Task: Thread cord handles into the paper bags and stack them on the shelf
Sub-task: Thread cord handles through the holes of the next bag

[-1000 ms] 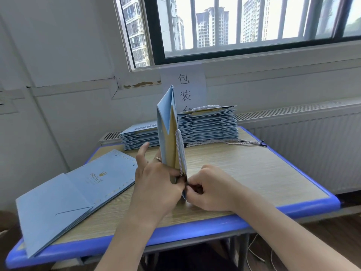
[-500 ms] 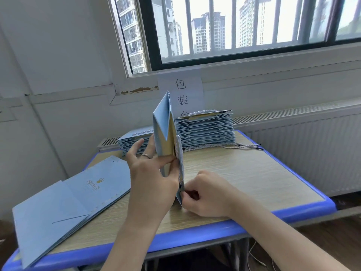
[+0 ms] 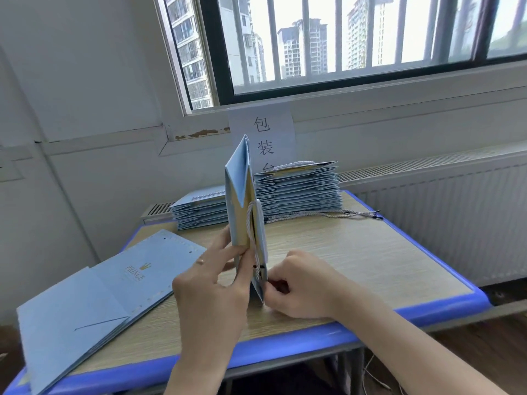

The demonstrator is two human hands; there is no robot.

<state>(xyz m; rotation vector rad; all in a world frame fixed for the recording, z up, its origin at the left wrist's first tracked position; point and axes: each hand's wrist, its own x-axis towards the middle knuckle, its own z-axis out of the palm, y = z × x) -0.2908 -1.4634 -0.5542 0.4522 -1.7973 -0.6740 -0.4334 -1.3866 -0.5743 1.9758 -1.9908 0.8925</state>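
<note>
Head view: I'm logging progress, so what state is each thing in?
held bag: upright, folded flat, white cord hanging along it.
left hand: pinches the held bag.
right hand: pinches its lower edge.
flat bags: lying flat, holes empty.
rear stacks: folded, piled.
loose cords: lying on the table.
</note>
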